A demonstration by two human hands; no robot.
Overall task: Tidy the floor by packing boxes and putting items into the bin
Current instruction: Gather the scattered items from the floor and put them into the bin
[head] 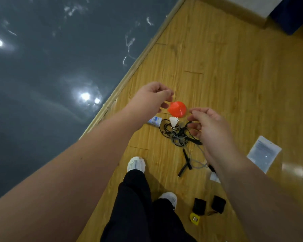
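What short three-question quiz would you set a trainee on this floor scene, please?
1. True or false: the orange cone stands on the grey floor.
2. Which thing lies nearest the shuttlecock? A) the tangle of cords B) the clear bag C) a white shoe
3. How many black pouches lie beside the yellow object?

Key
1. False: it stands on the wooden floor.
2. A
3. Two
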